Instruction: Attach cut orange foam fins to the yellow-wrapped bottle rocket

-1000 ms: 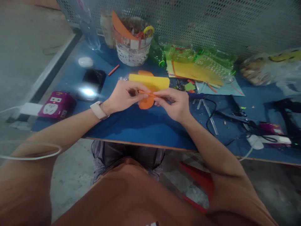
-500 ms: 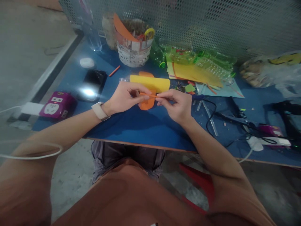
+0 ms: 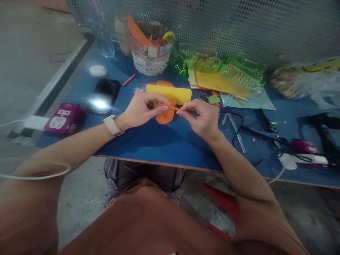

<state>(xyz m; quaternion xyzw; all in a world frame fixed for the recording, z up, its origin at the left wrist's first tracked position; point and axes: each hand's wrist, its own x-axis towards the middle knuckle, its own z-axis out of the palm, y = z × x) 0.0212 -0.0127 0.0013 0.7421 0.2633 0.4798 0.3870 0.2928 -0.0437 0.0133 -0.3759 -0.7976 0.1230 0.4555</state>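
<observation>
Between my hands stretches a thin orange strip (image 3: 174,107), probably paper or foam. My left hand (image 3: 145,109) pinches its left end, and my right hand (image 3: 203,117) pinches the right end between thumb and forefinger. Just behind lies a yellow-wrapped cylinder (image 3: 170,92), with clear plastic showing at its left end. Orange rounded pieces (image 3: 166,118) stick out in front of and behind the cylinder, partly hidden by my hands. A short orange roll (image 3: 129,80) rests on the blue table to the left.
A white woven basket (image 3: 151,60) holds scissors and orange sheet. Green plastic bottles (image 3: 207,63) and coloured paper (image 3: 220,83) lie at the back. At left are a black phone (image 3: 105,95) and a purple power adapter (image 3: 63,118); cables and a clear glue stick (image 3: 237,132) are at right.
My right hand has shifted slightly to the right along the orange strip, so more of it shows between my hands. My left hand stays in place.
</observation>
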